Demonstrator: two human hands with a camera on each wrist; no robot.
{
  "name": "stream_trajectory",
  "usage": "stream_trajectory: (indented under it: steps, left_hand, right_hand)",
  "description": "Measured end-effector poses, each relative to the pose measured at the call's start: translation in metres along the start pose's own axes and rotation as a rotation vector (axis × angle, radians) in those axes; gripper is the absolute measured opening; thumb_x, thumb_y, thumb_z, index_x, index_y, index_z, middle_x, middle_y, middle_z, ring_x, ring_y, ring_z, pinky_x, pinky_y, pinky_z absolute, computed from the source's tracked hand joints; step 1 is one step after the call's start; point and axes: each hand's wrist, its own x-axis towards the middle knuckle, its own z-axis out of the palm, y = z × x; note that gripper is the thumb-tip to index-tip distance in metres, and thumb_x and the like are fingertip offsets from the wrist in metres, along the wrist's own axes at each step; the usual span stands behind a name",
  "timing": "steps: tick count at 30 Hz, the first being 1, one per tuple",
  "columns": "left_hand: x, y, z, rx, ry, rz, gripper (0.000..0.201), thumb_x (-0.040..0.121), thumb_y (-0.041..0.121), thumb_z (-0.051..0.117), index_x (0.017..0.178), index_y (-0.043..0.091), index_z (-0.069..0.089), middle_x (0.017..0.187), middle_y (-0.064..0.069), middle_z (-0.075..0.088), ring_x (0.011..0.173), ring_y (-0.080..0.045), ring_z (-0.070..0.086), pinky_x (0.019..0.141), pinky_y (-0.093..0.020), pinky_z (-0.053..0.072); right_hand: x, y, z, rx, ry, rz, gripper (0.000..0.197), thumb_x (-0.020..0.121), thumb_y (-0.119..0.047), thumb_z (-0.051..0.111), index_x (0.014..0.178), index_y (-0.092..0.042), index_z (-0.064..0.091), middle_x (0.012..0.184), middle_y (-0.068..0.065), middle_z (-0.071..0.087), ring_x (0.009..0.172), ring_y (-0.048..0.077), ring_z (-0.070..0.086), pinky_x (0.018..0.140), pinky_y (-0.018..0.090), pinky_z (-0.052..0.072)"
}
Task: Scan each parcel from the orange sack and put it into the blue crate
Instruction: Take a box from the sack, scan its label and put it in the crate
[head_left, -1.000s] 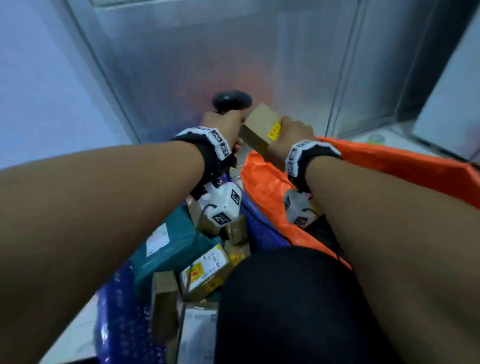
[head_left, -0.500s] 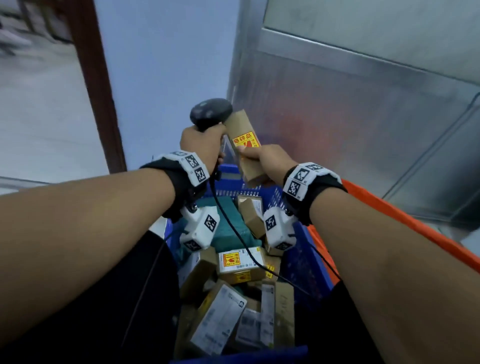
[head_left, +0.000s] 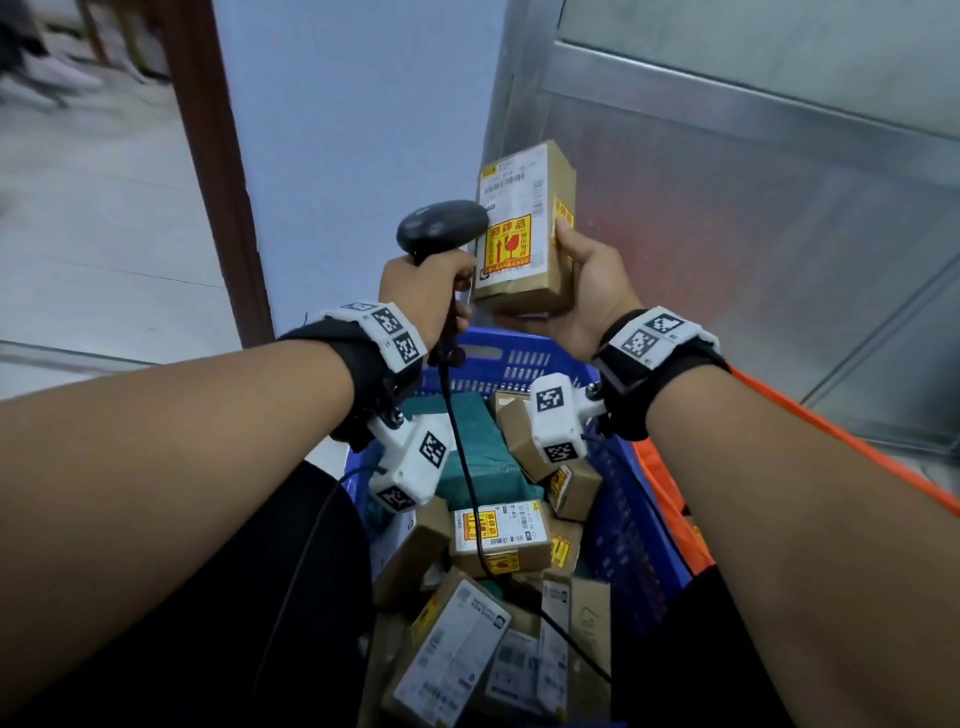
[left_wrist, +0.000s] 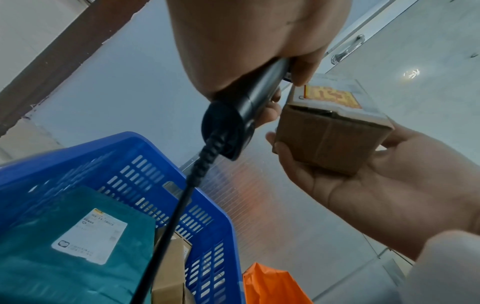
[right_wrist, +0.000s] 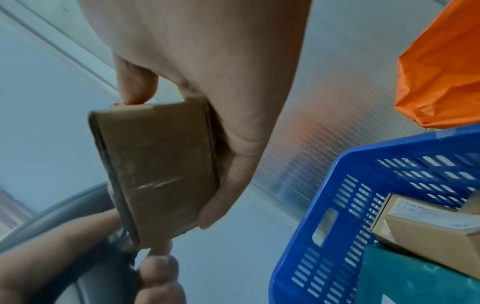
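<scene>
Parcel (head_left: 524, 228) (yellow fragile sticker) held upright in the right hand (head_left: 587, 291) above the blue crate (head_left: 618, 525); left hand (head_left: 423, 291) grips a scanner (head_left: 441, 226) beside it.

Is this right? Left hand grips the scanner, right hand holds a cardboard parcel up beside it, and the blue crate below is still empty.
Not quite. The left hand does grip the scanner, and the right hand holds the cardboard parcel up beside it, but the blue crate is not empty: the head view shows it holding many cardboard parcels and a teal package.
</scene>
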Motion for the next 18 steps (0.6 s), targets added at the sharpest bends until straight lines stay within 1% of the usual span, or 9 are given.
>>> stream_trajectory:
  steps: [3, 5, 7, 10, 12, 14, 18]
  left_hand:
    - [-0.006, 0.001, 0.006, 0.024, -0.047, 0.004, 0.009, 0.082, 0.012, 0.066, 0.083, 0.003, 0.069, 0.074, -0.011, 0.071, 0.064, -0.029, 0.061, 0.054, -0.032, 0.048]
    - [-0.011, 0.001, 0.011, 0.034, -0.059, -0.003, 0.006, 0.082, 0.010, 0.065, 0.080, 0.005, 0.067, 0.073, -0.011, 0.070, 0.066, -0.031, 0.062, 0.059, -0.037, 0.048]
    - [-0.016, 0.001, 0.015, 0.036, -0.072, -0.009, 0.006, 0.082, 0.010, 0.064, 0.078, 0.005, 0.065, 0.075, -0.011, 0.069, 0.067, -0.031, 0.061, 0.059, -0.037, 0.048]
    - [-0.020, 0.002, 0.018, 0.016, -0.111, -0.017, 0.006, 0.084, 0.006, 0.062, 0.079, 0.004, 0.065, 0.078, -0.013, 0.066, 0.064, -0.027, 0.057, 0.050, -0.029, 0.044]
    - [-0.022, 0.002, 0.021, 0.020, -0.134, -0.010, 0.007, 0.086, 0.005, 0.062, 0.080, 0.004, 0.066, 0.076, -0.012, 0.068, 0.059, -0.024, 0.056, 0.047, -0.027, 0.044]
    - [-0.023, 0.004, 0.022, 0.024, -0.154, -0.010, 0.008, 0.087, 0.005, 0.062, 0.080, 0.003, 0.066, 0.076, -0.012, 0.068, 0.055, -0.022, 0.056, 0.047, -0.027, 0.044]
    - [-0.026, 0.005, 0.026, 0.004, -0.199, -0.009, 0.010, 0.087, 0.003, 0.061, 0.078, 0.001, 0.064, 0.074, -0.015, 0.064, 0.052, -0.023, 0.055, 0.044, -0.025, 0.043]
  right_hand:
    - [-0.005, -0.005, -0.006, 0.019, 0.018, -0.033, 0.052, 0.099, -0.052, 0.039, 0.128, -0.018, 0.064, 0.121, 0.018, 0.070, 0.113, 0.041, 0.065, 0.098, 0.060, 0.048]
    - [-0.008, -0.008, -0.009, 0.031, 0.038, -0.042, 0.052, 0.099, -0.052, 0.039, 0.130, -0.018, 0.064, 0.120, 0.017, 0.071, 0.112, 0.040, 0.066, 0.096, 0.056, 0.049]
    - [-0.010, -0.009, -0.012, 0.033, 0.068, -0.047, 0.052, 0.098, -0.053, 0.041, 0.130, -0.018, 0.063, 0.120, 0.016, 0.071, 0.112, 0.039, 0.066, 0.092, 0.053, 0.052]
    - [-0.014, -0.011, -0.019, 0.041, 0.105, -0.066, 0.053, 0.096, -0.058, 0.044, 0.129, -0.022, 0.065, 0.116, 0.013, 0.073, 0.108, 0.035, 0.068, 0.083, 0.044, 0.055]
    - [-0.014, -0.012, -0.025, 0.037, 0.125, -0.082, 0.054, 0.094, -0.060, 0.046, 0.128, -0.023, 0.066, 0.114, 0.010, 0.074, 0.101, 0.030, 0.068, 0.076, 0.036, 0.055]
    - [-0.013, -0.012, -0.032, 0.009, 0.117, -0.085, 0.054, 0.093, -0.060, 0.047, 0.128, -0.023, 0.066, 0.114, 0.009, 0.074, 0.096, 0.028, 0.067, 0.069, 0.032, 0.054]
    - [-0.012, -0.010, -0.046, -0.094, 0.105, -0.063, 0.053, 0.091, -0.059, 0.052, 0.126, -0.023, 0.067, 0.114, 0.011, 0.074, 0.095, 0.026, 0.069, 0.074, 0.033, 0.054]
